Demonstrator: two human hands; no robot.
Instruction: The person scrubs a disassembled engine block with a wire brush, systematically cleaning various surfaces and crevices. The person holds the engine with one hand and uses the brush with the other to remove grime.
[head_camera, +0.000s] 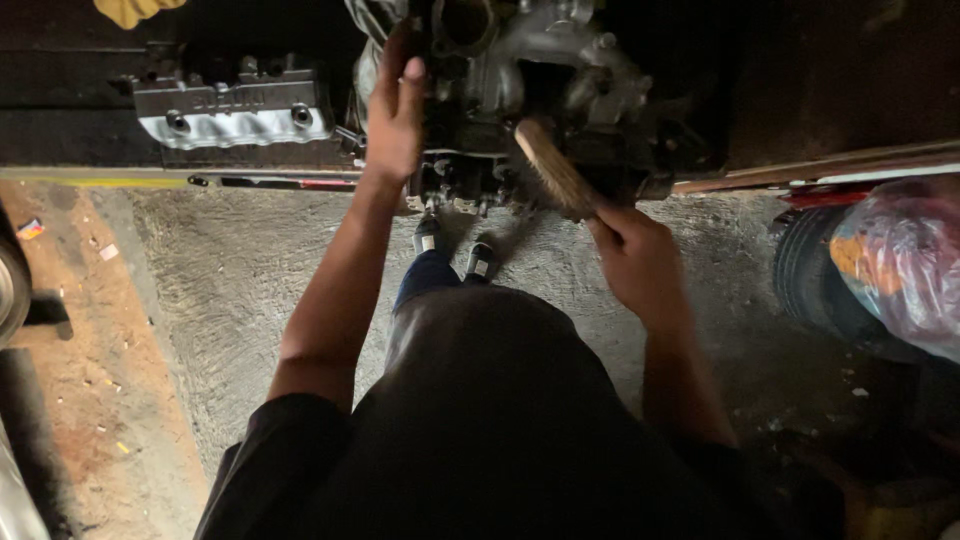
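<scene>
I look down from the head camera and I see both of my hands at the far side, on a dirty grey engine part (540, 90) that stands at the edge of a dark bench, in the middle of the scene.

My left hand (395, 110) lies flat against the left side of the engine part. Its fingers are pressed together and point to the far side, with the thumb a little apart on the right; the hand is touching the metal, not gripping around anything.

My right hand (640, 262) is nearer to me and to the right. Its fingers are curled tight around the handle of a wooden brush (555, 168), and the brush goes up and to the left from the fist, so that its far end is against the near face of the engine part. The bristles I cannot see well, because it is dark there.

To the left of the engine part, just beside it on the same bench, lies a silver metal cover (235, 110) with round holes. Below the bench is a rough concrete floor (230, 290), and my two shoes (455, 250) stand near under the engine part. At the right there is a black tyre (810, 275), and a plastic bag (900, 260) with coloured things rests on it.
</scene>
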